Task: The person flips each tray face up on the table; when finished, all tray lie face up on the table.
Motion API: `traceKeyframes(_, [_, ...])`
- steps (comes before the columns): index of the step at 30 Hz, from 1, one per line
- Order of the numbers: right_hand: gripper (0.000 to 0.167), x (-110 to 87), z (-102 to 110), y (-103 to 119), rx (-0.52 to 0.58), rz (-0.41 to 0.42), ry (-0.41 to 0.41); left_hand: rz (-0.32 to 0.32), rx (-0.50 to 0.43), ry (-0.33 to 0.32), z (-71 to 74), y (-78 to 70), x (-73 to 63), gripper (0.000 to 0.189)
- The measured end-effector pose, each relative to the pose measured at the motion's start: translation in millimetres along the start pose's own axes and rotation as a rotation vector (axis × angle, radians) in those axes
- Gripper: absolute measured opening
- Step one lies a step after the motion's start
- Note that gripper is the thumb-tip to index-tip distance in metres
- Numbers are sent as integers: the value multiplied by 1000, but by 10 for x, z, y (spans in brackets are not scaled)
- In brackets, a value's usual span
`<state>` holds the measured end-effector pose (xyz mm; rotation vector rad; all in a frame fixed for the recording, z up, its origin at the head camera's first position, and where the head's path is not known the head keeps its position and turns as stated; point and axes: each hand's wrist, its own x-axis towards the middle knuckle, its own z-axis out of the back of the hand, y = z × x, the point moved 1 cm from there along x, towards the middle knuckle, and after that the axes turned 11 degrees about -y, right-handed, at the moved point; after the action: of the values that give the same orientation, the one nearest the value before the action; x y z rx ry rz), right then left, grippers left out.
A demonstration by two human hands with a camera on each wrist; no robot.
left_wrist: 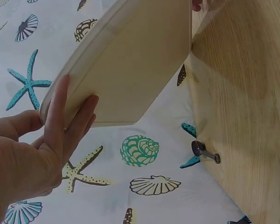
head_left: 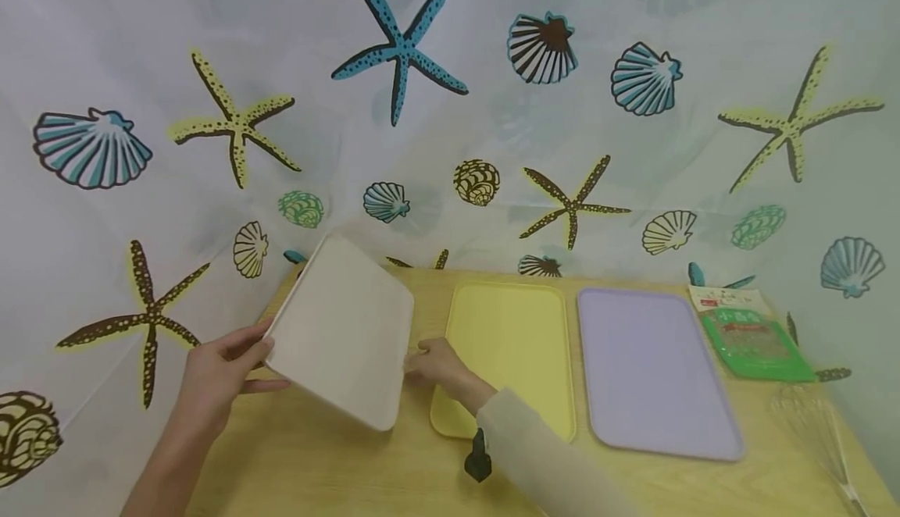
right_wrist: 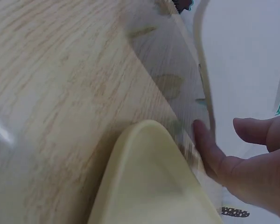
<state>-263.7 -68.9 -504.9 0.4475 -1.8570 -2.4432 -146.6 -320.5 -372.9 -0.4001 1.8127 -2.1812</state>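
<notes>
A white rectangular tray [head_left: 344,329] is held tilted above the left part of the table. My left hand [head_left: 214,372] grips its left edge, thumb on the rim and fingers against the underside, which shows in the left wrist view [left_wrist: 140,60]. At the opposite edge is my right hand [head_left: 439,365], partly over the yellow tray. In the right wrist view the thumb of this hand [right_wrist: 256,172] lies over the white tray's face and a finger is on the rim's outer side. The yellow tray [head_left: 509,353] lies flat on the table.
A lilac tray [head_left: 657,369] lies right of the yellow one. Beyond it are a green-and-white food packet [head_left: 755,333] and a wire whisk [head_left: 819,431]. A small spoon-like metal thing [left_wrist: 205,151] sits at the wooden table's [head_left: 316,470] edge. A patterned curtain [head_left: 450,111] hangs behind.
</notes>
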Motion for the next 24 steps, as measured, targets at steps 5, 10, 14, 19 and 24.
traceKeyframes(5, [51, -14, 2, 42, 32, 0, -32, 59, -69, 12, 73, 68, 39, 58])
traceKeyframes(10, [41, -28, -20, 30, 122, -46, -23, 134, -141, 99, 208, 168, 72, 66])
traceKeyframes(14, [46, -52, 26, 42, 193, -69, -28, 161, -93, 222, 300, 265, 134, 70])
traceKeyframes(19, [50, -57, 79, 70, 249, -56, -35, 149, 31, 314, 390, 410, 286, 66])
traceKeyframes(24, [57, -60, 103, 99, 266, -44, -36, 147, 108, 310, 430, 564, 473, 65])
